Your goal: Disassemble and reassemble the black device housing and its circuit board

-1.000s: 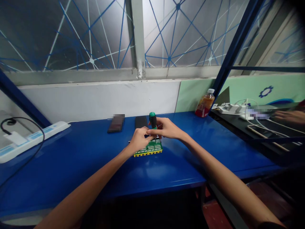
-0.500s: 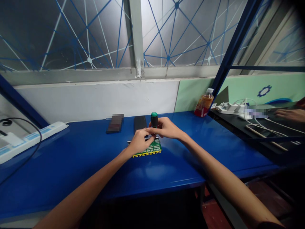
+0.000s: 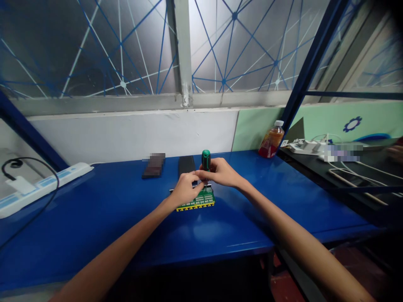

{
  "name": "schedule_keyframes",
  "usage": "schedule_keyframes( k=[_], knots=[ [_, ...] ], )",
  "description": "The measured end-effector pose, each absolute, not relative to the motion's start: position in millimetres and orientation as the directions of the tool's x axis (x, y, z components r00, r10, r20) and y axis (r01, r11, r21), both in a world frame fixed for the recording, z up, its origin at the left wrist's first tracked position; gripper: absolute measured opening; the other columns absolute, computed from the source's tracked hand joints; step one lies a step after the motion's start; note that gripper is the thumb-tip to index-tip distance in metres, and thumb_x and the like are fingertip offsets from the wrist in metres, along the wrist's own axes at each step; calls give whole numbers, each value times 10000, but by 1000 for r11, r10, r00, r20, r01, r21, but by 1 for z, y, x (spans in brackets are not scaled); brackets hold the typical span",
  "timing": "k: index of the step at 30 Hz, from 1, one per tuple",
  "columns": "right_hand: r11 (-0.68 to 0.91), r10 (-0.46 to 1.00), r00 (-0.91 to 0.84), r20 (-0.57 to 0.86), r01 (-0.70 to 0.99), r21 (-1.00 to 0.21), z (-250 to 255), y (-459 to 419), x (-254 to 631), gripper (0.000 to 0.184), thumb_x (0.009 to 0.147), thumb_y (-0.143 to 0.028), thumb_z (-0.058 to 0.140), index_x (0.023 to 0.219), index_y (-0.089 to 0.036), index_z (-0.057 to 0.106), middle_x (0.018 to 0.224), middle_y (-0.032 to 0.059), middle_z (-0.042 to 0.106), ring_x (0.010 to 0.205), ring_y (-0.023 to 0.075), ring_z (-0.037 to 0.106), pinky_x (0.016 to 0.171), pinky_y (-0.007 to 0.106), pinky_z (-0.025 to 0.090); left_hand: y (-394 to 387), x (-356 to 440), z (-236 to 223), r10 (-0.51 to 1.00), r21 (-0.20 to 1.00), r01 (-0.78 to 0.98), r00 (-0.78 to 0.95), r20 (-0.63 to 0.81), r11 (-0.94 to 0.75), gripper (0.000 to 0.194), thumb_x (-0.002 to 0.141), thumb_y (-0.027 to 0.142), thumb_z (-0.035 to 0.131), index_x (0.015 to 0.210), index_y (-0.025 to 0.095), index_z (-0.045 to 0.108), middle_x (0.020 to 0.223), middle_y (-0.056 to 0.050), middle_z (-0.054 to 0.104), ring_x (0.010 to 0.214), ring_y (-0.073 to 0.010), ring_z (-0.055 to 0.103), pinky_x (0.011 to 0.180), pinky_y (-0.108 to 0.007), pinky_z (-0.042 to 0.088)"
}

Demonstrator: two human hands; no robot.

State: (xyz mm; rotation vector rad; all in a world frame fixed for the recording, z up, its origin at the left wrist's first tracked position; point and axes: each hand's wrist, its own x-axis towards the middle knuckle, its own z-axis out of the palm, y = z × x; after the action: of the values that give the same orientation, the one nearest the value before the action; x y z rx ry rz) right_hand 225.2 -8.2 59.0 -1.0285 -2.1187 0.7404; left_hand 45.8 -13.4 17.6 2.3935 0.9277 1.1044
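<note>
My right hand (image 3: 222,172) is wrapped round the green and black handle of a screwdriver (image 3: 205,160). The screwdriver stands upright, its thin shaft pointing down onto a green circuit board (image 3: 204,197) with a yellow toothed front edge. Over the board's left part is my left hand (image 3: 185,188), closed, with thumb and fingertips drawn together beside the shaft. Whether those fingertips grip the shaft or a small part is hidden. The screwdriver's tip and the board's left back part cannot be made out well.
Behind the board lie a black flat object (image 3: 186,164) and a dark, partly blurred slab (image 3: 154,165) on the blue table (image 3: 126,209). A power strip (image 3: 44,184) runs along the left. A drink bottle (image 3: 271,139) stands back right. Cables and another person's hand (image 3: 396,152) are far right.
The view has shifted slightly, so everything sits a little lower. The screwdriver handle has turned a little in my right hand. The other person's hand has moved right, mostly out of view.
</note>
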Motion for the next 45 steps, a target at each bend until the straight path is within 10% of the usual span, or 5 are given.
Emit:
schedule_keyframes(
  k=[45],
  knots=[
    [522, 842, -438, 315, 517, -678, 61, -10, 224, 410, 835, -549, 560, 729, -159, 629, 590, -2, 485, 558, 107, 368, 515, 296, 241, -13, 46, 20, 683, 556, 405, 517, 516, -726, 158, 835, 183, 620, 907, 156, 757, 918, -74, 758, 862, -226, 705, 764, -308, 526]
  ],
)
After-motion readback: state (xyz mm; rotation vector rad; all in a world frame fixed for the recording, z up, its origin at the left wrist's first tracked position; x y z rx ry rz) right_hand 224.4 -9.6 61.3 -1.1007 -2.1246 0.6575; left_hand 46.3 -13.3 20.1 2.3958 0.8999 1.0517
